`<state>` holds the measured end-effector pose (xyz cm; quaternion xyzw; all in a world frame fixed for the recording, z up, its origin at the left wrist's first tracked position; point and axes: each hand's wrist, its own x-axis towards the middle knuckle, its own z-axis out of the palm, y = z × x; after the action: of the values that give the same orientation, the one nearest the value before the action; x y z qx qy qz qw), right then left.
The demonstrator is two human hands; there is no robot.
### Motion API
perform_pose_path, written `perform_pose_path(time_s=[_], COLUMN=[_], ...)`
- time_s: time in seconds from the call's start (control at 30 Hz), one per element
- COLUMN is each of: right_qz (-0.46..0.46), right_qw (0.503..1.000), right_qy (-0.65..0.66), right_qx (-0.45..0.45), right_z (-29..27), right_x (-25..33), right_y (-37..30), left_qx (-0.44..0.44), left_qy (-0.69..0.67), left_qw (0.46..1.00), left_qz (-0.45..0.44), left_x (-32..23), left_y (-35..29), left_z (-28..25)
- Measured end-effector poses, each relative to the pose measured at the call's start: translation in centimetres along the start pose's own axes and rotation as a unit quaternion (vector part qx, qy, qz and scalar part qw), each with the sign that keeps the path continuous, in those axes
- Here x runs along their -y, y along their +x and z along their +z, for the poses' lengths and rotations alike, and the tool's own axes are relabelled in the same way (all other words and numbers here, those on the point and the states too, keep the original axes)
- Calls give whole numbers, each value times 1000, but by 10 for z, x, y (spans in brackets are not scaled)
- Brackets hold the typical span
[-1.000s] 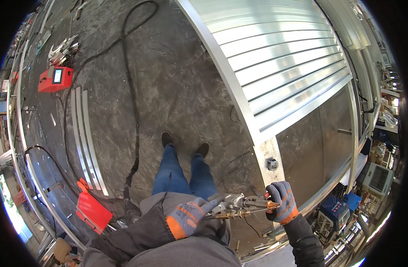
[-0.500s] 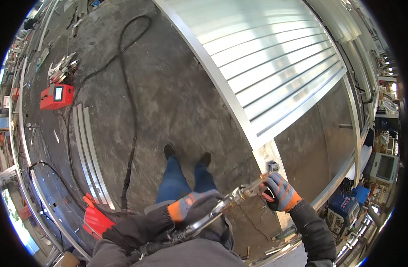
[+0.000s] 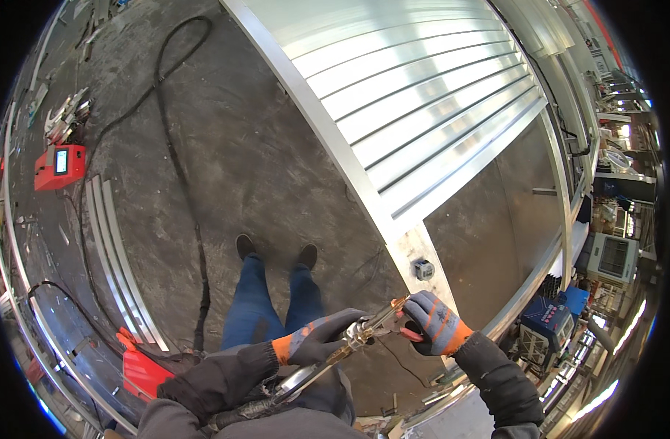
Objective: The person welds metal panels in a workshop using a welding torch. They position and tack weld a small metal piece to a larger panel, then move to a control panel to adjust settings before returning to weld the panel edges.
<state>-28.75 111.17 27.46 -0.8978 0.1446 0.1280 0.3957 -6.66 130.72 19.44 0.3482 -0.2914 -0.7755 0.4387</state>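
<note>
"Where is the tool, and what does each grip have?"

"I see the metal tool [image 3: 360,334] aslant in the air before the waist, its back end down by the left sleeve [image 3: 221,377] and its brass-coloured tip [image 3: 390,308] toward the right hand [image 3: 435,324]. The left hand [image 3: 313,342] has its fingers drawn in on the tool's middle; its palm side is hidden from me."

"And the right grip?"

"Its fingers are bent in just beside the tip. I can't tell from here whether they pinch it, nor how wide the gap between them is."

"What's close by?"

"Beyond the right hand, a grey block [image 3: 423,269] sits on a pale board [image 3: 414,246], between its two long edges and near the corner of a ribbed metal panel [image 3: 423,95]."

"And on the floor [image 3: 262,146]?"

"On my left, three metal strips [image 3: 120,271] lie side by side. A red box [image 3: 70,167] with a lit screen stands beside their far ends; a red sheet [image 3: 143,373] is near the other ends. A dark hose [image 3: 192,227] runs between strips and panel."
</note>
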Motion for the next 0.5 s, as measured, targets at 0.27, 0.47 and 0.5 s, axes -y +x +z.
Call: perform_pose_path(time_s=[0.27,0.47,0.5], right_qz=[-23,-78,-89], right_qw=[999,995,995], right_qy=[-2,14,4], right_qx=[43,57,53], right_z=[25,29,29], right_x=[-22,-41,-43], right_y=[3,13,16], left_qx=[-10,-10,-12], left_qy=[-97,-157,-158], left_qw=[995,988,987], left_qz=[-4,-1,1], left_x=[13,16,17], left_y=[-12,-15,-15], left_z=[16,22,22])
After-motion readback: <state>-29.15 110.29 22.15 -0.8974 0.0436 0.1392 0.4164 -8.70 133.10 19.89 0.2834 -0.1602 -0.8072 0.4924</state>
